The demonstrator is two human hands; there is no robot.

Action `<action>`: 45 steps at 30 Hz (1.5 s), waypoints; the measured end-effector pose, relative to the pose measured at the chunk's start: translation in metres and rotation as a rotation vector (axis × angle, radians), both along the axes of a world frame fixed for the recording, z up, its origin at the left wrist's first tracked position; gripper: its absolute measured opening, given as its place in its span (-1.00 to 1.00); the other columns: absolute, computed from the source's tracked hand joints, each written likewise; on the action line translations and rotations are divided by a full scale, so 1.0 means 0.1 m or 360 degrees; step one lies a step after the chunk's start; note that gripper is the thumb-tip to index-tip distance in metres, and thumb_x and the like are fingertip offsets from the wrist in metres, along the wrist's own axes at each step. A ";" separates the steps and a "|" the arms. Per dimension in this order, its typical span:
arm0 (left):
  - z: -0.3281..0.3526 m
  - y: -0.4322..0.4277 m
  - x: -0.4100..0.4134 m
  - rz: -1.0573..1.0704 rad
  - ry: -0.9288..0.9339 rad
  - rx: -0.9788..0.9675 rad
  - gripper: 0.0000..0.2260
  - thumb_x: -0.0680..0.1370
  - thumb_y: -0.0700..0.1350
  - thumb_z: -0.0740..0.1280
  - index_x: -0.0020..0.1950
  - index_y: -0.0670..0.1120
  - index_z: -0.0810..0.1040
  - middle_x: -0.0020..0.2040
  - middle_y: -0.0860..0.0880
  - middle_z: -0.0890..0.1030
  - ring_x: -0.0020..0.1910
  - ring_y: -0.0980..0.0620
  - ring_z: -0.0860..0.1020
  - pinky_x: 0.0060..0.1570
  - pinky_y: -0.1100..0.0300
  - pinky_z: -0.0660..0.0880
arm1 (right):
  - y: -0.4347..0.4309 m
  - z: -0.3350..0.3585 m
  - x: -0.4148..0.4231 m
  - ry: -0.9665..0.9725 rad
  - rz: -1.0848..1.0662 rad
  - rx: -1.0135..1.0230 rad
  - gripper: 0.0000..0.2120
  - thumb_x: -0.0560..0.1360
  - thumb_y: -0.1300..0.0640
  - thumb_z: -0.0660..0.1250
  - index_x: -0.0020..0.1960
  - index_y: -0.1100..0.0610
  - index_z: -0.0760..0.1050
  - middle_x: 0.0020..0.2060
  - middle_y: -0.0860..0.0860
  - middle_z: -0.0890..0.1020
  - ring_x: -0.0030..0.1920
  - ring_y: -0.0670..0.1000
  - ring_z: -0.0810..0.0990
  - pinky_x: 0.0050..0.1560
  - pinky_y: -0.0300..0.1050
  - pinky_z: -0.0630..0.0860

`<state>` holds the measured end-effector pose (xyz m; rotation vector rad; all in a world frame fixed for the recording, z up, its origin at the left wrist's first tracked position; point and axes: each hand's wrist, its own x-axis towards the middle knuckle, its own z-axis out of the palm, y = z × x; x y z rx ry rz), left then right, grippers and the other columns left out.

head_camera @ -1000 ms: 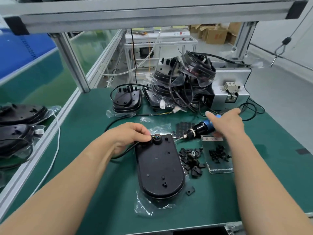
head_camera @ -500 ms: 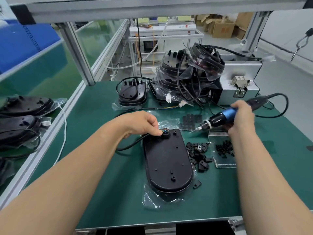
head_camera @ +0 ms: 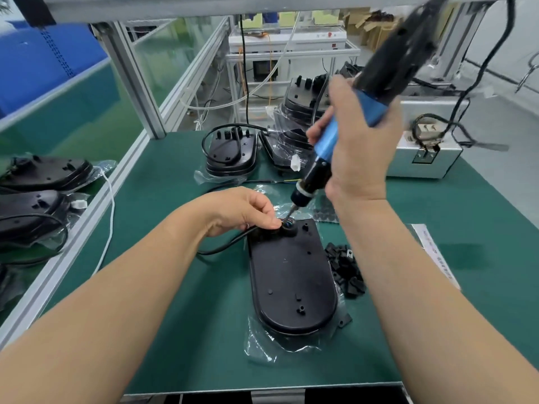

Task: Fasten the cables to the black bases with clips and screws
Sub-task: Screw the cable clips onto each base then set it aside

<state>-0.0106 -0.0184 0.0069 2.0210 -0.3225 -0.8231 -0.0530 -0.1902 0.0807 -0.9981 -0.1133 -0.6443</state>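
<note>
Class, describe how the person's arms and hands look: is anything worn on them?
The left forearm and right forearm are bare, with no sleeve in view. The left hand and right hand wear no gloves. No watch or band shows at either wrist.

base [head_camera: 291, 275] on table [head_camera: 180, 330], clips [head_camera: 345, 269] right
</note>
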 end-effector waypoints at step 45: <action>0.04 0.00 -0.01 -0.0007 0.0103 -0.0020 -0.86 0.52 -0.36 0.34 -0.12 -0.13 0.56 -0.15 -0.04 0.54 0.00 -0.03 0.40 0.13 0.09 0.29 | 0.30 -0.16 -0.04 -0.0234 0.0149 -0.0524 -0.76 0.49 0.28 0.41 -0.04 0.43 0.43 -0.37 0.14 0.54 -0.52 0.18 0.54 -0.42 -0.05 0.48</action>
